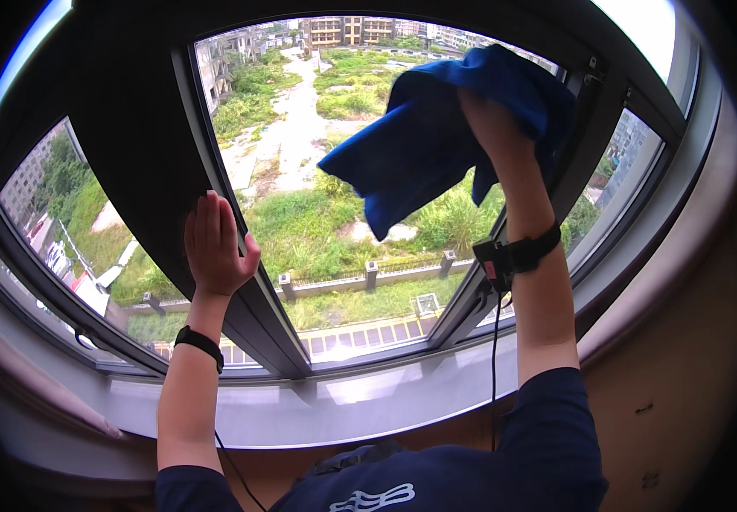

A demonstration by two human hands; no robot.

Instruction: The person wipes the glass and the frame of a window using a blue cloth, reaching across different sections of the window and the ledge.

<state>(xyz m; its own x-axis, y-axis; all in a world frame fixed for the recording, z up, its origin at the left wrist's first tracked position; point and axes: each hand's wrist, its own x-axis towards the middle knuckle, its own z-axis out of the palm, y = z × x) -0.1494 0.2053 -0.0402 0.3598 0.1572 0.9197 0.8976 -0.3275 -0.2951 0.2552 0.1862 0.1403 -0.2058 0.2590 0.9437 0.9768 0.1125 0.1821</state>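
Note:
A blue cloth [419, 145] spreads over the upper right of the middle window pane [317, 230], its loose corners hanging down to the left and below. My right hand [492, 124] reaches up to it and holds it, the fingers hidden in its folds. Against the dark window frame [240, 282], left of that pane, my left hand [218, 247] lies flat with fingers stretched upward and thumb out, holding nothing. Black bands circle both wrists; the right one carries a small box [492, 256] with a cable running down.
Narrower panes flank the middle one, with a window handle [481, 299] low on the right frame and another handle [85, 340] at lower left. A pale sill [368, 418] runs beneath. Outside lie grass, a fence and buildings.

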